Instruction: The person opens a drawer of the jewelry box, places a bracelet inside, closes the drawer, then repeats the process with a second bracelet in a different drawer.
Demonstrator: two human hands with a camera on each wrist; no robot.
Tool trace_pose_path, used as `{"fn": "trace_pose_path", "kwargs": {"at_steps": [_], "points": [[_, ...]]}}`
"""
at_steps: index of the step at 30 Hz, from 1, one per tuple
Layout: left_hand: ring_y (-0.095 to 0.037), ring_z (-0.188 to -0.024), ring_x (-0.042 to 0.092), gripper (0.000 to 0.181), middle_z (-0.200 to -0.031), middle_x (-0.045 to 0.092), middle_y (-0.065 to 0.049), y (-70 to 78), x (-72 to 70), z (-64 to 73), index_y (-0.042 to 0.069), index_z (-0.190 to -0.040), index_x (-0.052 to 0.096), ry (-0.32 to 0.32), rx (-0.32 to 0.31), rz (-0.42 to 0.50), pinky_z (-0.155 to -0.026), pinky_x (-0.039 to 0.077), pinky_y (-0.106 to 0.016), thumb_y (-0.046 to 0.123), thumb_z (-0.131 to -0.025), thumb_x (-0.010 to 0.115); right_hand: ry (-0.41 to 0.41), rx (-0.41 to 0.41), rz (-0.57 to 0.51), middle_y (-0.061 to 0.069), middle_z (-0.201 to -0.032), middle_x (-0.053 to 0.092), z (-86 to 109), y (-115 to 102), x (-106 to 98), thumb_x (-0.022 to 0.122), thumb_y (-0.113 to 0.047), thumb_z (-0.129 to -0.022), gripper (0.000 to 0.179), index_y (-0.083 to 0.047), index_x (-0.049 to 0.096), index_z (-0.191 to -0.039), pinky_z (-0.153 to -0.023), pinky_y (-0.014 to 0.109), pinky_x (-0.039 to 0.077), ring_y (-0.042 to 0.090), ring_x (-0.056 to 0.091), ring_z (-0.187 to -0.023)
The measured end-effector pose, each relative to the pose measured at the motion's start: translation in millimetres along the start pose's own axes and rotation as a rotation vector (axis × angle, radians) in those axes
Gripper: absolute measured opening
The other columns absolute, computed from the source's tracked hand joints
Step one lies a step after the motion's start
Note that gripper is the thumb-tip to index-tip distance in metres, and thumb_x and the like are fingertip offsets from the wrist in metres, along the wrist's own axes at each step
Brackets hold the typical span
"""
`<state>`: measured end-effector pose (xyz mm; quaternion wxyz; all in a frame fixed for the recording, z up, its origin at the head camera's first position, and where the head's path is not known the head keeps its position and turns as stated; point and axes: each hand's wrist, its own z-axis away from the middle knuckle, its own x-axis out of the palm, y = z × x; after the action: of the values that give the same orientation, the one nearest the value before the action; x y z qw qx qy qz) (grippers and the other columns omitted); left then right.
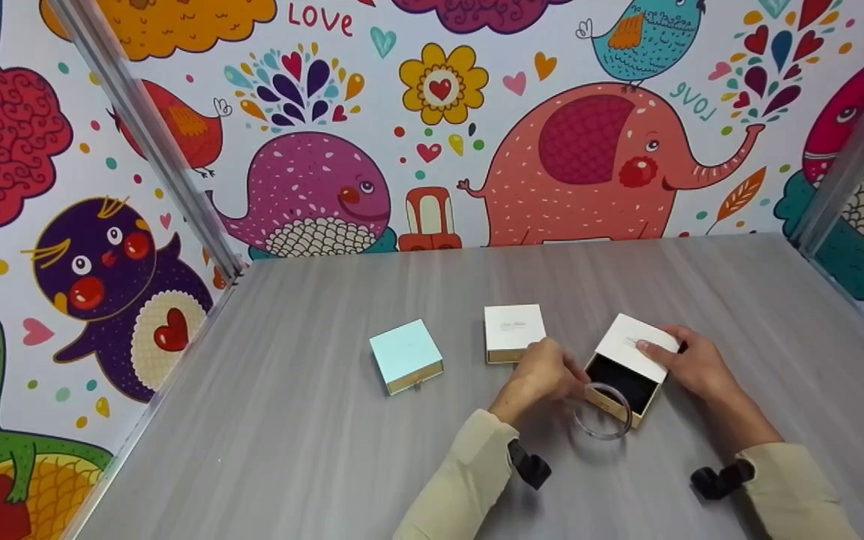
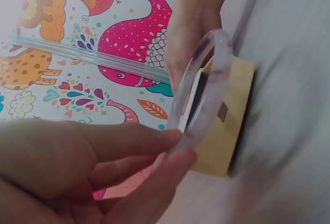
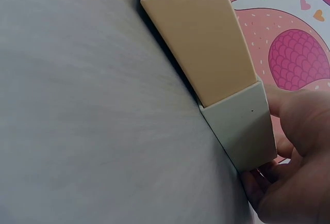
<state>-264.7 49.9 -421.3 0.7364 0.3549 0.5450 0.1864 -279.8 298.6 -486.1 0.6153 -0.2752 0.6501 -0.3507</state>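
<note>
Thumb and fingers of my left hand pinch a bangle, translucent and pale lilac, at one side of its ring. It is held up in front of a white drawer box, which stands pulled partly open. The box's gold-coloured drawer sticks out toward me, with black lining inside. In the head view the bangle overlaps the drawer's front edge. My right hand holds the white sleeve at its far right end, thumb on top and fingers curled round the back.
A second white box sits just beyond my left hand, and a light blue box lies farther left; both are closed. The grey table meets walls printed with cartoon animals at the back and sides.
</note>
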Motion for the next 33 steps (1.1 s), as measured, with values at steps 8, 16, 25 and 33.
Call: {"fn": "trace_pose_path", "kwargs": {"at_steps": [8,16,25,33], "points": [[-0.005,-0.056,0.052,0.008,-0.074,0.076,-0.002,1.6,-1.0,-6.9,0.009,-0.077,0.08,0.008,-0.002,0.007,-0.051,0.04,-0.015,0.002,-0.075,0.082,-0.004,-0.005,0.022,0.021,-0.115,0.064,-1.7,-1.9,-0.1,0.066,-0.044,-0.095,0.07,0.007,0.05,-0.139,-0.071,0.018,0.043,0.005,0.051,-0.082],[-0.009,-0.058,0.064,0.009,-0.074,0.077,-0.005,-0.4,-0.9,-15.6,0.006,-0.077,0.08,0.037,-0.024,0.061,-0.056,0.047,-0.015,-0.001,-0.073,0.082,0.007,-0.015,0.013,0.024,-0.12,0.063,-1.8,-1.1,0.2,0.068,-0.042,-0.094,0.068,0.007,0.052,-0.138,-0.072,0.016,0.042,0.002,0.05,-0.083],[-0.007,-0.058,0.063,0.007,-0.074,0.077,-0.007,-0.9,2.8,-20.9,0.005,-0.076,0.08,0.094,-0.033,0.079,-0.058,0.048,-0.014,0.0,-0.073,0.083,0.01,-0.008,-0.006,0.012,-0.108,0.066,0.2,0.9,-1.0,0.068,-0.042,-0.094,0.068,0.006,0.051,-0.139,-0.07,0.017,0.044,-0.001,0.051,-0.08],[-0.005,-0.058,0.057,0.005,-0.072,0.076,-0.002,5.7,6.6,-20.2,0.007,-0.072,0.08,0.135,-0.066,0.053,-0.057,0.046,-0.016,0.003,-0.073,0.083,0.018,-0.013,-0.019,0.003,-0.101,0.065,-0.3,1.7,0.0,0.07,-0.041,-0.093,0.066,0.006,0.053,-0.137,-0.069,0.017,0.044,-0.002,0.051,-0.077]]}}
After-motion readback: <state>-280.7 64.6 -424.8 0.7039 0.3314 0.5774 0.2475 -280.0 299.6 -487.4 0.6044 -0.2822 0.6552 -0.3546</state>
